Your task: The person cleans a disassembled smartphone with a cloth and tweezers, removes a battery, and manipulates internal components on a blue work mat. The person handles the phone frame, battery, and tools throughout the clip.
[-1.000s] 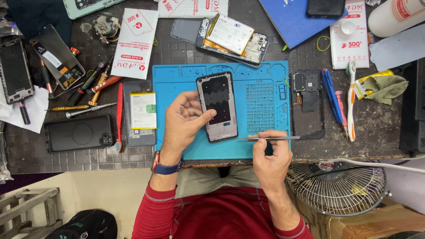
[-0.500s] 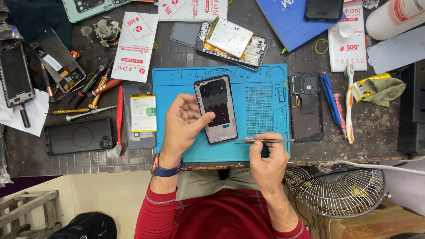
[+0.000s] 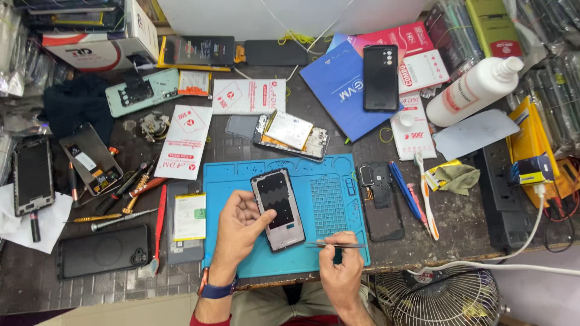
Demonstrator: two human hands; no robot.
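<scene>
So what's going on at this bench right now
A person is working on a dark phone frame lying on a blue repair mat. The left hand steadies the frame's edge, while the right hand holds metal tweezers beside its lower end. Opened phones, screwdrivers and parts packets lie around the mat.

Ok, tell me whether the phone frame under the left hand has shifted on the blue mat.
No. The phone frame lies at the same spot and tilt on the blue mat, beside its grid patch, left hand steadying it.
</scene>
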